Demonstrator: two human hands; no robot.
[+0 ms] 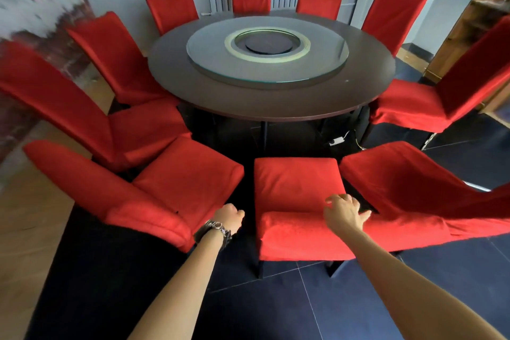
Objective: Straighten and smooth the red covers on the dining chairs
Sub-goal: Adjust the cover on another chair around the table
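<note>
- Left hand (230, 219): seen from the back, fingers curled in toward the palm, nothing visible in them. It hangs over the dark gap between two chairs, just beside the left corner of the centre backrest, and no contact with it shows. A metal bracelet (218, 227) is on the wrist.
- Right hand (345, 212): fingers loosely spread and slightly bent, gripping nothing. It is over the right end of the centre backrest top; whether the fingertips touch the cloth cannot be told.
- The hands are apart, one at each end of that backrest.
- Centre chair (296, 185): between the hands. The red cover lies fairly flat on the seat with faint creases and is puffed along the backrest top.
- Left-side chair (190, 176): just left of the left hand, red-covered, set at an angle.
- Right-side chair (408, 182): just right of the right hand, its cover slack and folded over the back.
- Table (276, 103): round and dark, ahead of both hands, carrying a glass turntable (209, 61) and ringed by further red-covered chairs.
- Floor (345, 298): dark tiles beneath both forearms.
</note>
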